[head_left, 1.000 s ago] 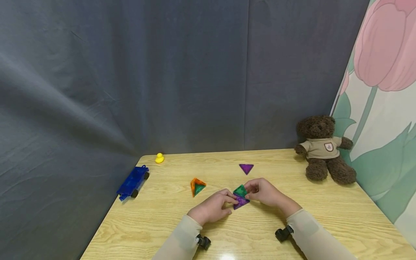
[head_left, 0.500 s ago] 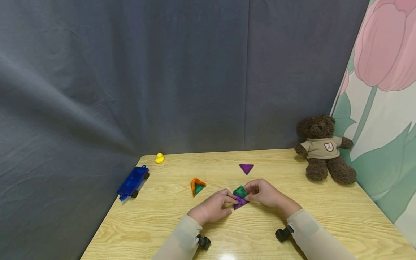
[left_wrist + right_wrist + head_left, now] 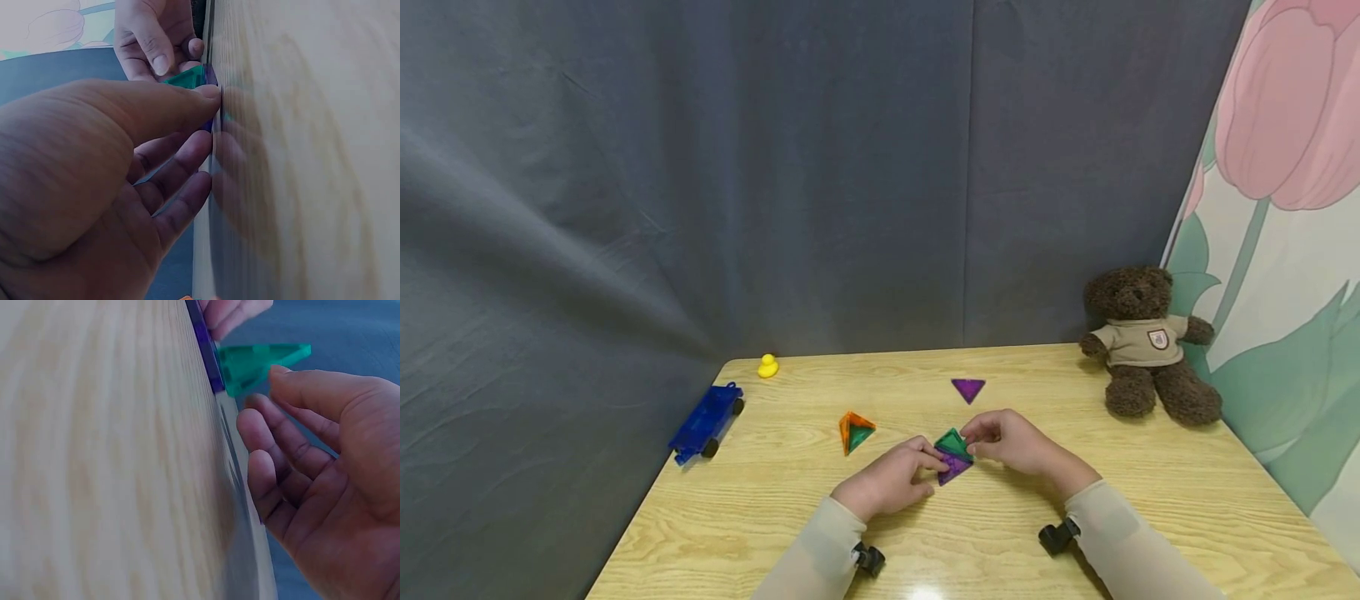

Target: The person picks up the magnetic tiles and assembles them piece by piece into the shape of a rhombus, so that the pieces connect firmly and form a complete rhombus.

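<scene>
A purple triangular magnetic tile [image 3: 953, 472] lies flat on the table, with the fingers of my left hand [image 3: 891, 479] pressing on it. Along its far edge rises a green triangular magnetic tile [image 3: 951, 442], sticking up from the table in the right wrist view. My right hand [image 3: 1011, 442] pinches a corner of the green tile, the thumb on its near side; the index fingertip is partly hidden. The left thumb sits low beside the purple tile. Left of the hands stands an orange and green tile piece [image 3: 850, 432], its sides folded up.
Another purple triangular tile [image 3: 968, 389] lies farther back. A blue wheeled toy base [image 3: 707, 419] is at the table's left edge, near a yellow rubber duck [image 3: 768, 366]. A brown teddy bear [image 3: 1138, 346] sits at the back right. A grey curtain hangs behind the table [image 3: 760, 517].
The green and purple tiles have shifted and turned very slightly to the left. My right thumb has moved up from the tiles' shared edge onto the green tile. The left hand is nearly still.
</scene>
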